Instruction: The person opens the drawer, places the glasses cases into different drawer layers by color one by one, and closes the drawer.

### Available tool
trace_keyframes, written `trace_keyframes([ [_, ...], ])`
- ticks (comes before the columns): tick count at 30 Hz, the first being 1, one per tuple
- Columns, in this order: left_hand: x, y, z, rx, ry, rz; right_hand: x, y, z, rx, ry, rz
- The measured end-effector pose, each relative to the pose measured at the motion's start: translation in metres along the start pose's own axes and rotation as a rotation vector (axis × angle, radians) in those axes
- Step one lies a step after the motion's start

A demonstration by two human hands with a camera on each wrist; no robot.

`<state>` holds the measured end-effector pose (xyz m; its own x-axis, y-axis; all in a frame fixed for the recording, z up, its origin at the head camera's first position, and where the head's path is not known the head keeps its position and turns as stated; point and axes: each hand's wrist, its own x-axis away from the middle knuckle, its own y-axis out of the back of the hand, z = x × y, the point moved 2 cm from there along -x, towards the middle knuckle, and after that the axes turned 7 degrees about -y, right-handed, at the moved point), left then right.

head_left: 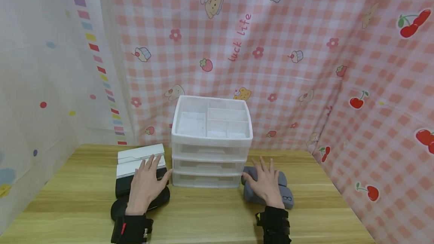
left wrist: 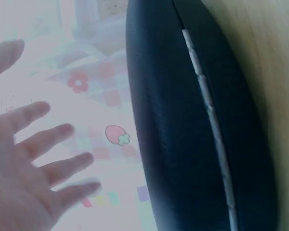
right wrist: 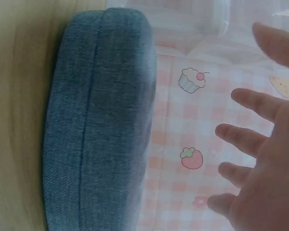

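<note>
My left hand is spread flat with straight fingers over two black glasses cases, left of a white three-drawer organizer. In the left wrist view the hand is apart from the black case and holds nothing. My right hand is spread the same way over two grey fabric cases to the right of the organizer. The right wrist view shows a gap between the fingers and the grey case.
Two white cases lie stacked behind the black ones. The organizer's top tray has several empty compartments, and its drawers are closed. All of this stands on a wooden table enclosed by pink checked cloth behind and to the right.
</note>
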<state>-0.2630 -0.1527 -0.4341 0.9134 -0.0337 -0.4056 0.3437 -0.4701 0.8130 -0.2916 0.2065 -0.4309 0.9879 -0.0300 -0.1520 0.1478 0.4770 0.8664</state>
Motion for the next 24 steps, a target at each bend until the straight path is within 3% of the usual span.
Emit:
trace_keyframes([
  [3,-0.001,0.003,-0.006,0.044,-0.005,-0.128,0.0,0.004,0.001,-0.037,0.01,-0.031],
  [6,-0.001,0.005,-0.014,0.148,0.012,-0.236,0.001,0.009,0.003,-0.143,-0.007,-0.043],
  [10,-0.001,0.005,-0.03,0.368,0.015,-0.295,0.002,0.023,0.006,-0.292,-0.013,-0.098],
  [13,-0.002,0.002,-0.045,0.563,0.045,-0.246,-0.001,0.036,0.013,-0.36,0.017,-0.147],
  [18,-0.003,-0.003,-0.075,0.89,0.186,-0.064,-0.014,0.065,0.036,-0.386,0.093,-0.199],
  [21,-0.005,-0.01,-0.093,1.054,0.25,0.019,-0.027,0.084,0.051,-0.344,0.123,-0.187],
  [24,-0.007,-0.02,-0.107,1.166,0.272,0.059,-0.042,0.098,0.063,-0.298,0.123,-0.136],
])
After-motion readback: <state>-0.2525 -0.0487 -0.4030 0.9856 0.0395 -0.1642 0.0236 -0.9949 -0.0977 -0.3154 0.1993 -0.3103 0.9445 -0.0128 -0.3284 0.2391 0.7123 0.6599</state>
